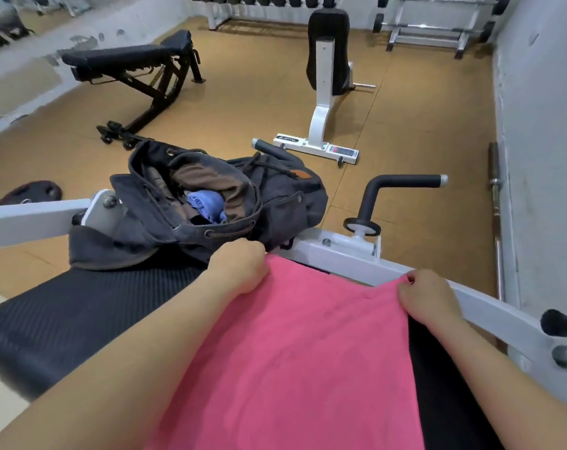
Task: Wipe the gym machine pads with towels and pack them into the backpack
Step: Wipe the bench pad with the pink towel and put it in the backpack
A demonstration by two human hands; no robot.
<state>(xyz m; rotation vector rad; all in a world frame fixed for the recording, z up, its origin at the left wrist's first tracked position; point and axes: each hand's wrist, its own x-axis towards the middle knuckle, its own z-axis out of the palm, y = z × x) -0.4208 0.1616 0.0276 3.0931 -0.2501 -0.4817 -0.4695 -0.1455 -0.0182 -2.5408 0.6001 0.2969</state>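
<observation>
Two hands pinch the far corners of the pink towel [295, 352] — left hand [240, 271], right hand [428, 300] — spread over the pad [64, 319]. I judge this the folding step. Next: bring the corners together, then stuff it into the open backpack [275, 196] just beyond, beside the blue towel [207, 203].

The pink towel [295, 352] is running off the bottom edge; the backpack [210, 203] is hiding most of a blue cloth [207, 203].
</observation>
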